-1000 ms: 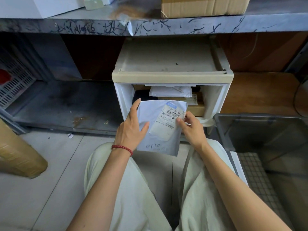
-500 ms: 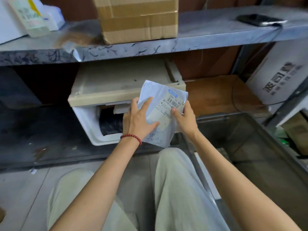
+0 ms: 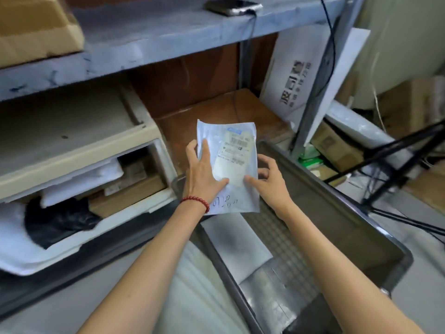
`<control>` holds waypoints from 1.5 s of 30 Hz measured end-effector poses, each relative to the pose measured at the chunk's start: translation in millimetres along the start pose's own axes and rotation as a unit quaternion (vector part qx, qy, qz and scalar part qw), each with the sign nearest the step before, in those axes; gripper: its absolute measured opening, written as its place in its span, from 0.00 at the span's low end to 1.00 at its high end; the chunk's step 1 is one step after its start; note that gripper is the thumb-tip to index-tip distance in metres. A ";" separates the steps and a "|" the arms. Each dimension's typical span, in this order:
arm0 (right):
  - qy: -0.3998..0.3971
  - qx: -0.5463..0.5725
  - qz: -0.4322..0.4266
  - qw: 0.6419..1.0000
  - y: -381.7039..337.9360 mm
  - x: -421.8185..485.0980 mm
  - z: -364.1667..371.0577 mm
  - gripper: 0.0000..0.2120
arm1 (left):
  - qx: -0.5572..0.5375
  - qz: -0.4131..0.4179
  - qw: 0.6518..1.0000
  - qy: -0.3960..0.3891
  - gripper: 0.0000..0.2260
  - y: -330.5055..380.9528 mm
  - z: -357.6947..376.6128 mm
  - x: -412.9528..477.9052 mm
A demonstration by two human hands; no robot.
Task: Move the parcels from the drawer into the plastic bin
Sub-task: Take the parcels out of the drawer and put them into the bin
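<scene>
**A grey shelf over a lower one, with pale floor in front**

The upper shelf (image 3: 168, 37) spans 9 to 1 o'clock. A cardboard box (image 3: 36, 30) stands on it at 10 o'clock, and a dark flat device (image 3: 232, 7) lies at 12 with a black cable dropping over the edge. On the lower shelf (image 3: 216, 114), which is brown wood at the centre, a cream drawer unit (image 3: 72, 145) stands at 9 o'clock with its drawer pulled out. A white printed carton (image 3: 296, 75) leans at the back at 1 o'clock. On the floor (image 3: 60, 317), the grey plastic bin (image 3: 342, 225) stands at 4 o'clock, its far corner near the drawer unit. Brown boxes (image 3: 337, 148) sit at 3 o'clock.
</scene>
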State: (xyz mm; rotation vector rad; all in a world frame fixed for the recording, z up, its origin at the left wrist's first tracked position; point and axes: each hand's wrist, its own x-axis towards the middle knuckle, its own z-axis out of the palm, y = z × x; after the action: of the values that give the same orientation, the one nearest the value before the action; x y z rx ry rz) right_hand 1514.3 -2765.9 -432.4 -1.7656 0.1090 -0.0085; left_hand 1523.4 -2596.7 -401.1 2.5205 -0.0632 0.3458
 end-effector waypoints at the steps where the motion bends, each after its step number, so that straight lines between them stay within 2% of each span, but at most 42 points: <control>1: 0.000 -0.003 0.018 1.000 12.1 -1.3 -6.3 0.24 | -0.006 0.002 1.000 -0.015 0.46 2.4 8.5 1.4; 4: 0.019 -0.030 0.059 0.998 48.9 -5.8 -20.4 0.21 | 0.023 0.044 0.996 -0.069 0.46 0.0 29.4 0.8; 8: 0.040 -0.086 0.109 0.990 93.4 -8.7 -30.0 0.19 | 0.198 0.102 0.968 -0.111 0.42 -17.0 44.0 -3.3; 12: 0.042 -0.131 0.158 0.978 130.0 -7.7 -29.7 0.19 | 0.286 0.100 0.941 -0.154 0.38 -41.1 53.4 -6.9; 16: 0.010 -0.215 0.207 0.954 165.9 -2.9 -23.0 0.17 | 0.258 0.114 0.943 -0.174 0.31 -69.2 51.7 -15.6; 19: -0.017 -0.249 0.242 0.938 187.5 3.9 -5.3 0.19 | 0.246 0.129 0.950 -0.145 0.27 -86.3 45.4 -20.8; 25: -0.069 -0.245 0.221 0.941 205.7 19.6 49.4 0.19 | 0.230 0.114 0.960 -0.115 0.21 -103.7 43.5 -31.8; 28: -0.041 -0.223 0.203 0.953 211.3 20.9 70.5 0.16 | 0.246 0.103 0.956 -0.119 0.22 -103.4 46.5 -32.7; 30: -0.051 -0.234 0.189 0.952 215.2 20.2 79.6 0.16 | 0.259 0.100 0.951 -0.135 0.24 -102.1 49.6 -33.9; 34: -0.084 -0.265 0.231 0.932 219.8 23.3 82.7 0.22 | 0.261 0.094 0.948 -0.154 0.29 -101.1 52.2 -33.6; 38: -0.120 -0.348 0.242 0.898 206.8 21.6 72.6 0.28 | 0.262 0.082 0.950 -0.150 0.31 -102.9 52.0 -34.0; 41: -0.104 -0.375 0.211 0.897 191.4 18.6 59.5 0.25 | 0.284 0.070 0.944 -0.152 0.32 -101.3 51.7 -36.1; 45: -0.083 -0.393 0.156 0.902 161.4 18.4 46.1 0.22 | 0.329 0.064 0.929 -0.157 0.39 -98.3 46.0 -38.7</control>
State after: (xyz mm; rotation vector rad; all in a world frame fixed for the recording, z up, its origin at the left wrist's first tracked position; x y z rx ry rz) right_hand 1524.6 -2753.3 -600.5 -2.5258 0.3022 0.4800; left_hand 1508.7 -2542.7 -501.7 3.2301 -0.2784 -0.0035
